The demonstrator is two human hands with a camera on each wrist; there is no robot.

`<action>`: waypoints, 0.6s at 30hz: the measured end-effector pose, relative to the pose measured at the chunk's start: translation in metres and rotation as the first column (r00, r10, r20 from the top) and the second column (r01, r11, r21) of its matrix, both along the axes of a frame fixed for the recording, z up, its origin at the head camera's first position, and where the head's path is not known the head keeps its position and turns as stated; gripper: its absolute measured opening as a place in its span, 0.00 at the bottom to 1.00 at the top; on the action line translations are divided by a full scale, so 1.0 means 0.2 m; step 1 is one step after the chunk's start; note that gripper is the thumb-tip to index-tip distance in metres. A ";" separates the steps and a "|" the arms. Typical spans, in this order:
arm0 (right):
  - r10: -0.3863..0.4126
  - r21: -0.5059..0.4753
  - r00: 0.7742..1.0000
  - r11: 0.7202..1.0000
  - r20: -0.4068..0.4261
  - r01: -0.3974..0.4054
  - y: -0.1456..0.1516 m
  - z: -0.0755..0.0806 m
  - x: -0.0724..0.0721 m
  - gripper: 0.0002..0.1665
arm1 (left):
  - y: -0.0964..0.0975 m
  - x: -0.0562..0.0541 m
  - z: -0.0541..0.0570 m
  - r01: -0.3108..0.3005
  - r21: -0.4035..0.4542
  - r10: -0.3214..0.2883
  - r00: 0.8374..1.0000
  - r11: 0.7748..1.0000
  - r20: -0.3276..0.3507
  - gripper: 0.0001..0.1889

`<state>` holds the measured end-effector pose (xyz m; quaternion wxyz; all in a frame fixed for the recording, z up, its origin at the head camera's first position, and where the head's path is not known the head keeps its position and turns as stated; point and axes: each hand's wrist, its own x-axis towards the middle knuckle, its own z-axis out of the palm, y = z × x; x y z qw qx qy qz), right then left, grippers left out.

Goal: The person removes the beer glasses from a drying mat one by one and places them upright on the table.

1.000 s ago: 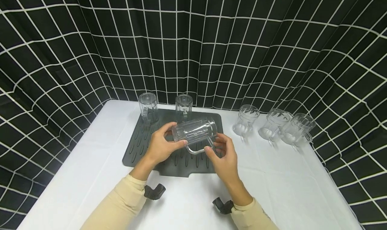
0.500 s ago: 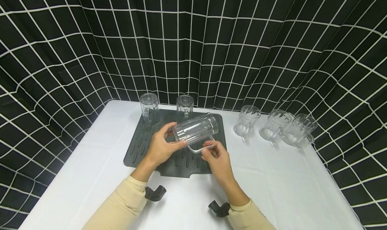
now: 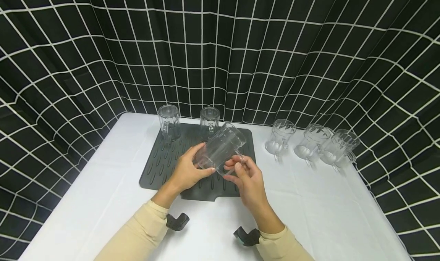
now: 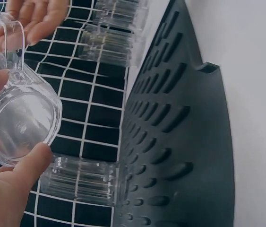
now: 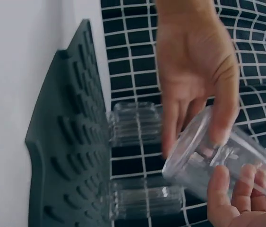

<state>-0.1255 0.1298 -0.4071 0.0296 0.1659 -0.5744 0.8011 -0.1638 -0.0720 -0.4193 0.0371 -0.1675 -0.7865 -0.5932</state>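
A clear glass beer mug (image 3: 221,144) is held tilted above the dark ribbed mat (image 3: 161,165), its mouth toward the upper right. My left hand (image 3: 187,171) grips it near the base, thumb on the near side and fingers on the far side. My right hand (image 3: 249,182) has its curled fingers at the mug's handle, which they partly hide. The left wrist view shows the round base (image 4: 24,125) facing the camera. Two more mugs, the left one (image 3: 169,123) and the middle one (image 3: 209,120), stand upside down at the mat's back edge.
Three upright clear mugs stand at the back right of the white table (image 3: 309,215): one mug (image 3: 282,137) apart, another mug (image 3: 312,140) close beside the last mug (image 3: 340,146). A black curtain with a white grid (image 3: 206,55) surrounds the table's back and sides.
The mug has tipped more upright, its mouth rising. My right hand has moved left from near the rim to the handle, its fingers curling there. The standing mugs stay put.
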 end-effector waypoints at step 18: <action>-0.098 0.020 0.995 0.995 0.011 0.098 -0.10 0.04 0.06 0.21 | 0.06 0.00 -0.08 -0.007 -0.023 0.007 1.000 1.000 -0.010 0.47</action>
